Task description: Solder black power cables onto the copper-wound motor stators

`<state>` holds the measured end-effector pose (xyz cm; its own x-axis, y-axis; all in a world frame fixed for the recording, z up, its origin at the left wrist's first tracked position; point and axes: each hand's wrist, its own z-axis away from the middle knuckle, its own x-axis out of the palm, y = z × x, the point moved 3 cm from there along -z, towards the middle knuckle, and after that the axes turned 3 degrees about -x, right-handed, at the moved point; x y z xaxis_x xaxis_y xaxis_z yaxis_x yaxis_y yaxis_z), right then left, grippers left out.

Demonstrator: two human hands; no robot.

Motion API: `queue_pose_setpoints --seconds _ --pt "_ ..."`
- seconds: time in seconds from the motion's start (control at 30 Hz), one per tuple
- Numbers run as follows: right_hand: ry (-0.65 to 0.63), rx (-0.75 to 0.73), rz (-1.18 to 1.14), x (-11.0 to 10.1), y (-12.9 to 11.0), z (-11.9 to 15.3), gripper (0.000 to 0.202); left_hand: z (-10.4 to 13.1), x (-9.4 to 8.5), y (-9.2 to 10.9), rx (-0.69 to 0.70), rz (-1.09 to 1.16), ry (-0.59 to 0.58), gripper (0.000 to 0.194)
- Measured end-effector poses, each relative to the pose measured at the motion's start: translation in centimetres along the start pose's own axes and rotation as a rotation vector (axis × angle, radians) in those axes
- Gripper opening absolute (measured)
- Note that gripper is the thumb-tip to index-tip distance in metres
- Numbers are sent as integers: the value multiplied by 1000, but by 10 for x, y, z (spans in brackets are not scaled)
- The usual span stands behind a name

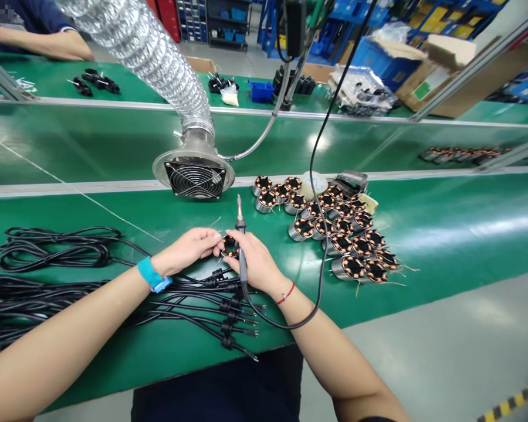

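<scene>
My left hand point(196, 248) has its fingertips pinched at the left edge of a motor stator point(231, 248) with copper windings; whether they grip its rim or a thin lead wire is hard to see. A soldering iron point(243, 264) rests in my right hand point(259, 262), its tip pointing up and away from me. The thumb and fingers of that hand also touch the stator's right side. Close below both hands lie the ends of several black cables point(229, 319) with strain reliefs and bared wires.
More stators point(343, 243) stand grouped to the right. Above my hands hangs a fume extractor point(194, 176) on a foil duct. The iron's black cord point(320, 281) loops across my right forearm. Coiled cables point(57, 249) lie left. A co-worker's arm point(48, 44) rests across the bench.
</scene>
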<state>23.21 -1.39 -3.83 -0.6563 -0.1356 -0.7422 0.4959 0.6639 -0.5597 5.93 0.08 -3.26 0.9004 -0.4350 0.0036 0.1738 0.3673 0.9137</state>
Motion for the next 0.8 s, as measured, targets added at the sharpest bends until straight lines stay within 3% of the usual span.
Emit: queue_pose_setpoints --seconds 0.1,0.27,0.37,0.47,0.63,0.7,0.8 --pt "51 57 -3 -2 3 -1 58 1 -1 0 21 -83 43 39" --pt "148 153 5 -4 11 -1 58 13 5 6 98 -498 -105 31" --pt "151 175 22 -4 12 0 58 17 7 10 156 -626 -81 27" --pt "155 168 37 -2 11 0 56 14 6 11 169 -489 -64 30" --pt "115 107 45 0 7 -2 52 4 5 3 -18 -49 -41 33" --pt "102 110 20 -2 7 -1 54 7 7 8 -25 -25 -7 32" --pt "132 141 -17 -7 10 1 57 30 11 26 88 -79 59 28"
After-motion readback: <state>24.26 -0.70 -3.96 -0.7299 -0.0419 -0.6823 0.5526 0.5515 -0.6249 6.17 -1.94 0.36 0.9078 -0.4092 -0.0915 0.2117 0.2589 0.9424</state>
